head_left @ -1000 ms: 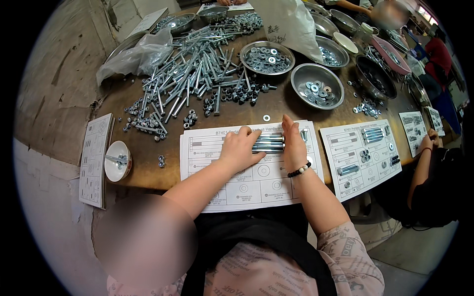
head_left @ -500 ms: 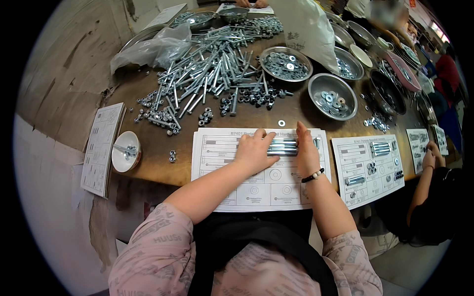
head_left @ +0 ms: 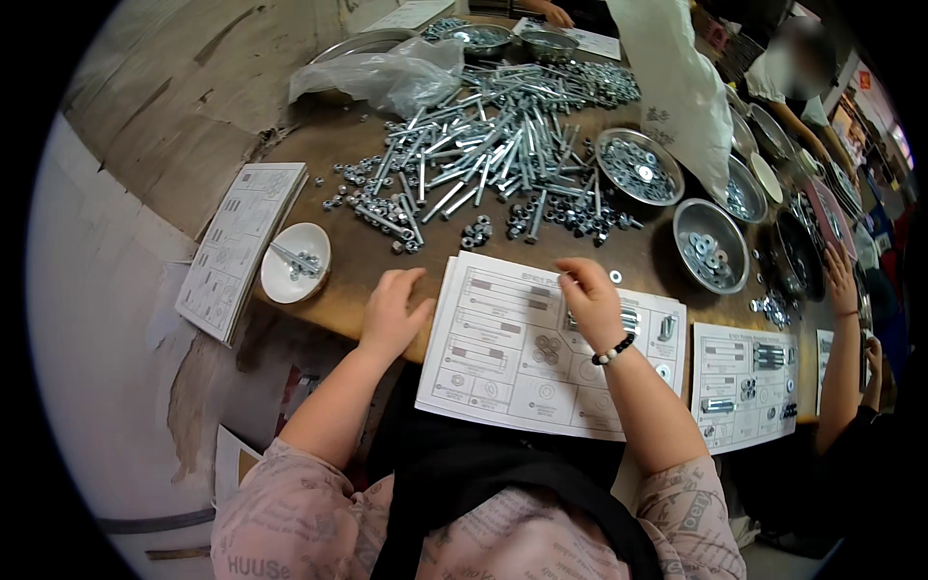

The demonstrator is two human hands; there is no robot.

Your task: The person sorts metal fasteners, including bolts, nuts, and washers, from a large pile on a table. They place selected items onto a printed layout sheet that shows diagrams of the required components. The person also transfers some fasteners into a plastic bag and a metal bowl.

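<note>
A stack of printed sheets (head_left: 522, 372) with outlined boxes lies before me at the table's front edge. My right hand (head_left: 594, 304) is above its upper part, fingers bent and thumb close to them; what they hold, if anything, is hidden. Long silver bolts (head_left: 630, 319) lie on the sheet, partly covered by that hand. A shorter bolt (head_left: 667, 329) and a flat washer (head_left: 663, 371) rest at the sheet's right side. Left of the sheet, my left hand (head_left: 389, 314) is at the table edge, thumb apart from the curved fingers, with nothing visible in it.
A big heap of bolts (head_left: 493, 145) and loose nuts (head_left: 476, 232) covers the table beyond. Metal bowls of washers (head_left: 710, 246) stand at right, a white bowl (head_left: 296, 263) at left. Another sheet with hardware (head_left: 744, 387) lies beside a co-worker's arm (head_left: 841, 290).
My view has turned left. My left hand has left the bolts and moved left off the sheet. My right hand's fingers, straight before, are now bent over the sheet.
</note>
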